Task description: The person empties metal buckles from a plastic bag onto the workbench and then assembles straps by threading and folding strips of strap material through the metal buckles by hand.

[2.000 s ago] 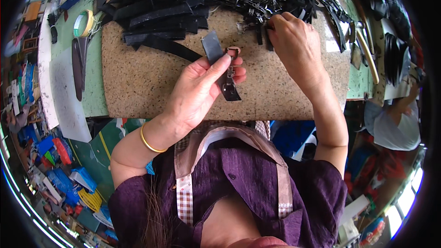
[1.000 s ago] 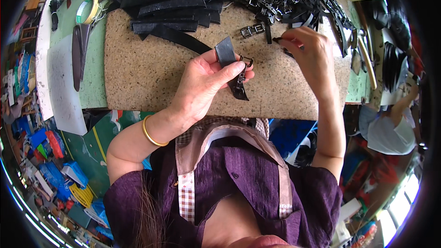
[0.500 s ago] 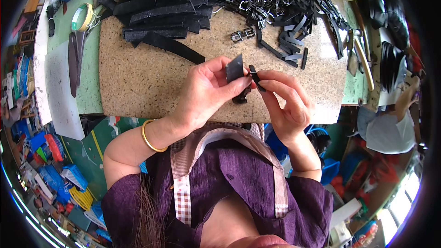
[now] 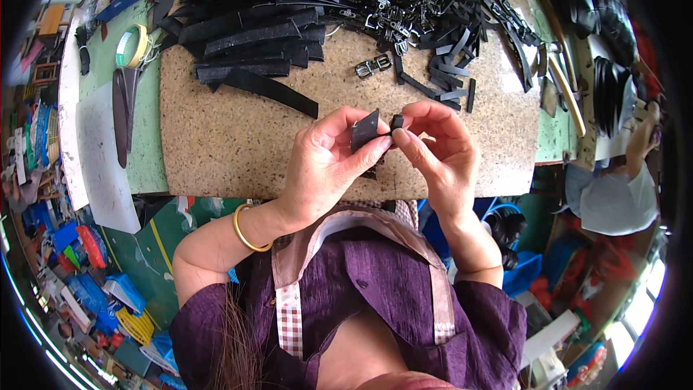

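Observation:
Over the near part of the board, my left hand (image 4: 325, 159) is closed on a black strap (image 4: 364, 131), whose slanted end stands up between thumb and fingers. Part of that strap is hidden by the hand, and a dark piece shows below the thumb. My right hand (image 4: 446, 150) pinches a short black strip (image 4: 397, 123) between thumb and forefinger, right beside the left fingertips. Whether the strip passes around the strap or only touches it, I cannot tell. Beyond my hands lie a pair of metal buckles (image 4: 373, 66) and a heap of short black strips (image 4: 451, 76).
Long black straps (image 4: 253, 40) are stacked at the far left of the speckled board (image 4: 216, 144), with a pile of buckles (image 4: 397, 7) beside them. Scissors (image 4: 124, 112) and a tape roll (image 4: 132, 45) lie left. A hammer (image 4: 563, 90) lies right. Another person's arm (image 4: 639, 141) shows far right.
My right fingers have shifted their grip on the short strip, which now stands more upright and looks folded. The left hand still holds the strap. The whole view has shifted slightly.

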A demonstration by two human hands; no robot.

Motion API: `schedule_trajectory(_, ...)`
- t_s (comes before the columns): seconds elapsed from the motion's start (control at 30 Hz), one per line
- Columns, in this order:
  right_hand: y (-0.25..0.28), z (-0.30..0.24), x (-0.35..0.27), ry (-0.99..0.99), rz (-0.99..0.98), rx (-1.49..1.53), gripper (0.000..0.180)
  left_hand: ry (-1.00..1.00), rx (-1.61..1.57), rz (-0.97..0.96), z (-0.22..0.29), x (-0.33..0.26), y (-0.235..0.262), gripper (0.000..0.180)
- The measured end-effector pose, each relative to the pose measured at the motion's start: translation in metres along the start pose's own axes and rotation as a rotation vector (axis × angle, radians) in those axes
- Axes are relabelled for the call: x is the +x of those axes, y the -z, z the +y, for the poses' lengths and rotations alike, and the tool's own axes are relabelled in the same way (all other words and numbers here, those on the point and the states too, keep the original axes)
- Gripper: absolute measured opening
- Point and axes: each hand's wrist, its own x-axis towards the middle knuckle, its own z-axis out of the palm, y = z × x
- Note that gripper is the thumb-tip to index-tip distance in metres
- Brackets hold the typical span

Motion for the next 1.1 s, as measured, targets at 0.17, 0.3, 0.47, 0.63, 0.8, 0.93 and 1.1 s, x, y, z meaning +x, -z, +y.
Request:
schedule_trajectory(0.17,-0.01,0.007,-0.004,0.012,0.054,0.297,0.016,-0.009,-0.047,-0.039,0.0,0.002,0.001,0.017)
schedule_trajectory(0.3,0.005,0.015,-0.002,0.504,-0.104,-0.022,0.017,-0.231,0.401,-0.029,0.006,0.006,0.01,0.023)
schedule_trajectory(0.47,-0.001,-0.012,-0.013,0.224,-0.123,-0.269,0.025,0.089,0.197,0.017,0.024,0.003,0.009,0.016)
schedule_trajectory(0.63,0.004,-0.017,-0.007,0.221,-0.14,-0.265,0.026,0.23,0.024,-0.012,0.034,0.004,0.01,0.015)
schedule_trajectory(0.8,0.0,-0.025,-0.006,0.12,-0.181,-0.257,0.029,0.221,0.016,0.024,0.038,0.0,0.01,0.015)
schedule_trajectory(0.93,-0.003,-0.023,-0.005,0.136,-0.176,-0.284,0.029,0.202,0.015,0.027,0.038,-0.005,0.014,0.013)
schedule_trajectory(1.1,-0.004,-0.022,-0.005,0.146,-0.177,-0.309,0.029,0.163,0.071,-0.001,0.034,-0.01,0.019,0.016)
